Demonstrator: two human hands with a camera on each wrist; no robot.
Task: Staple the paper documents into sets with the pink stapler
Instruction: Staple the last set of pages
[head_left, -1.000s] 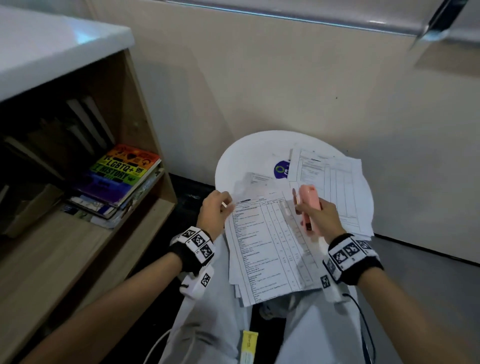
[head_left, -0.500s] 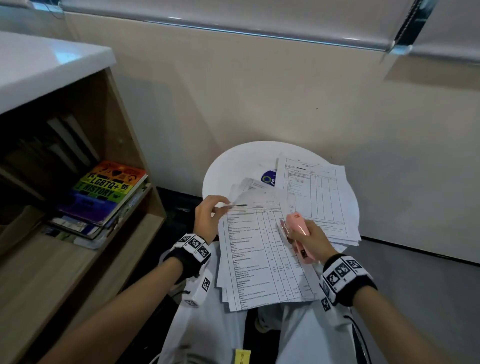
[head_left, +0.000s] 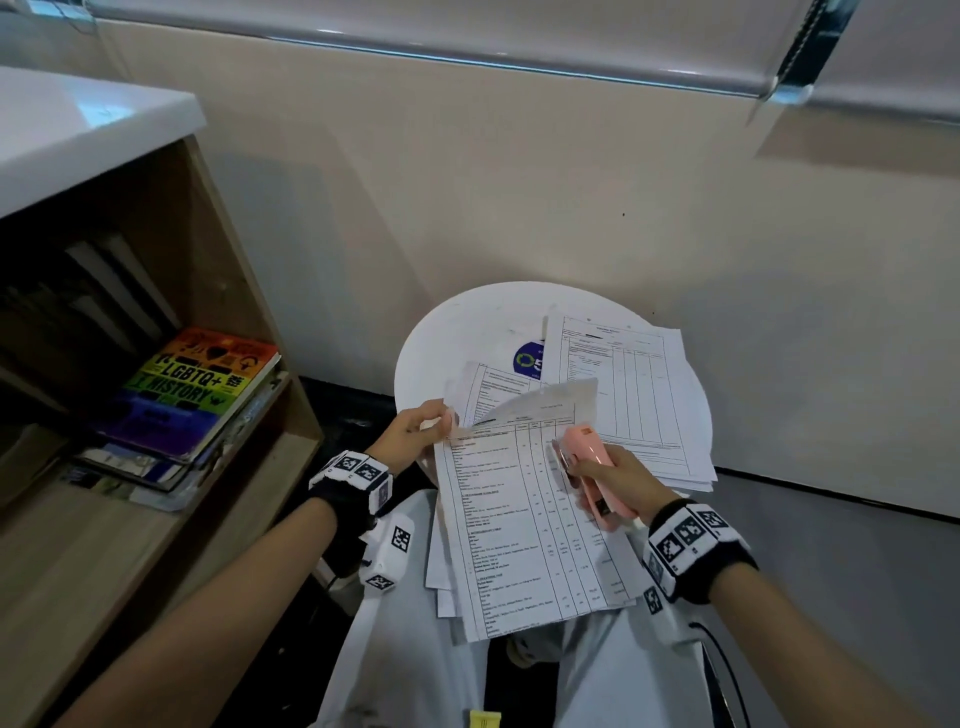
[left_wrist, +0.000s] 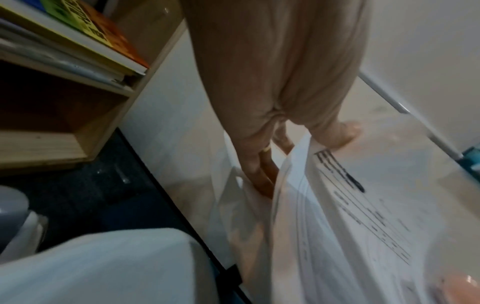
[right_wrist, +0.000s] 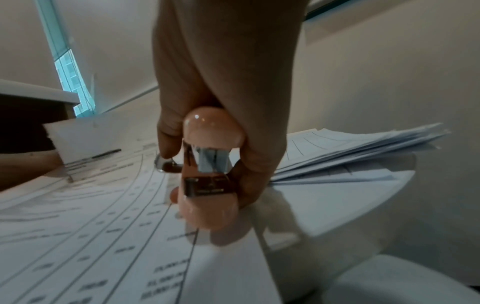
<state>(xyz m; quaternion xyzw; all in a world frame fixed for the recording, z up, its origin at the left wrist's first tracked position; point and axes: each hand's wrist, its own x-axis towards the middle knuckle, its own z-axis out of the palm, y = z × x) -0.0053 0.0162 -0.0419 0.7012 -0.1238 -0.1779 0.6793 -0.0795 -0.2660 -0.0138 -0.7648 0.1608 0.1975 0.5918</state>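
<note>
A stack of printed table sheets (head_left: 519, 525) lies partly on the round white table (head_left: 457, 332) and overhangs my lap. My left hand (head_left: 415, 431) pinches the top left corner of the sheets (left_wrist: 306, 164) and lifts one page, which curls up behind. My right hand (head_left: 613, 478) grips the pink stapler (head_left: 592, 462) over the right side of the stack, its metal mouth (right_wrist: 205, 164) pointing forward and standing apart from the paper. A second pile of sheets (head_left: 623, 395) rests on the table's right half.
A wooden shelf unit (head_left: 171, 467) with a white top stands to the left, holding a rainbow-covered book (head_left: 202, 384) on other books. A beige wall runs behind the table. My white-clad knees (head_left: 415, 665) are below the papers.
The left hand has lifted the top page's corner higher, so the page now curls up. The right hand with the stapler has stayed over the stack's right side. The head view moved closer.
</note>
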